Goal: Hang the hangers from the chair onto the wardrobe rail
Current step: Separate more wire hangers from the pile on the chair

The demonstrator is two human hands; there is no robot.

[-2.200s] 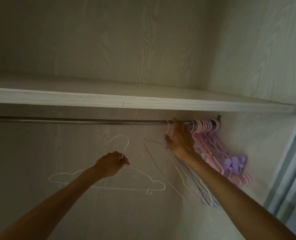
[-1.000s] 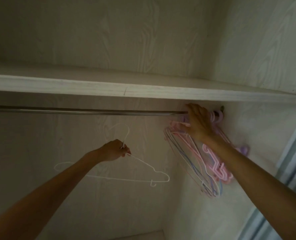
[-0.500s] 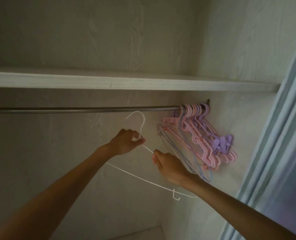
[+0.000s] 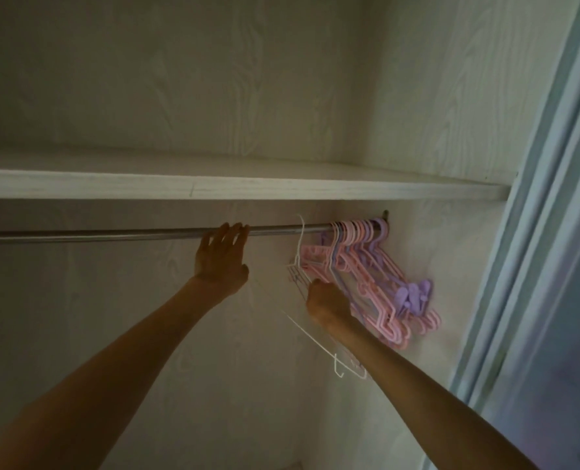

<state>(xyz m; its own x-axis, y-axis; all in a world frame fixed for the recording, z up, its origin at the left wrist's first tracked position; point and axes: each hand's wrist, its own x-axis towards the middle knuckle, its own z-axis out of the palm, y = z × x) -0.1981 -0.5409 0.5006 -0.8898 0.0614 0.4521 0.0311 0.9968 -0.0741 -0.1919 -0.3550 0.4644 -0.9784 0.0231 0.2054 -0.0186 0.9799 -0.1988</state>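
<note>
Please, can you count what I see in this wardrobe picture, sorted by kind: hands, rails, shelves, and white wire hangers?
Hands: 2, the left hand touching the rail and the right hand gripping the white hanger
Rails: 1, the wardrobe rail
Shelves: 1, the shelf
White wire hangers: 1, the white hanger, hooked over the rail
Total: 5
The bunched pink and purple hangers overlap too much to count.

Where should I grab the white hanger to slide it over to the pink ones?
Probably the neck of the white hanger, just below its hook, coming from the left. The hook sits over the rail, the thin wire body hangs tilted, and the pink hangers crowd the right side.
</note>
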